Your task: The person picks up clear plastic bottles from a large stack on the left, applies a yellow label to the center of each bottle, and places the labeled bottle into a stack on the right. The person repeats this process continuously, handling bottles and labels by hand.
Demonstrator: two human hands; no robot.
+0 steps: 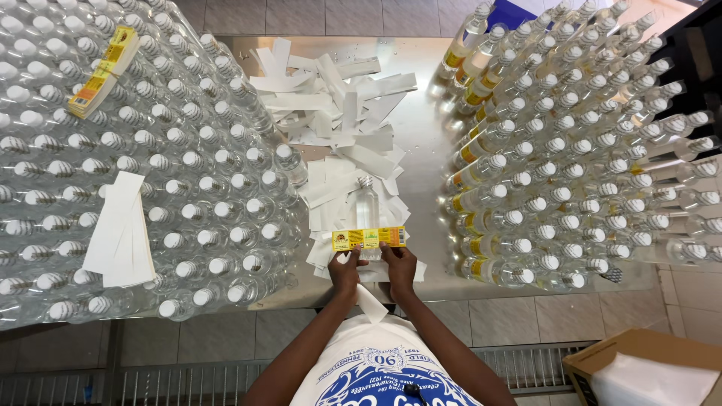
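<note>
A yellow label [368, 238] stretches flat across an upright clear bottle [367, 207] amid white paper strips.

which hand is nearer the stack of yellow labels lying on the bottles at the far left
Left. The left hand holds the left end of the yellow label, on the side toward the label stack; the right hand holds the right end, farther away.
</note>
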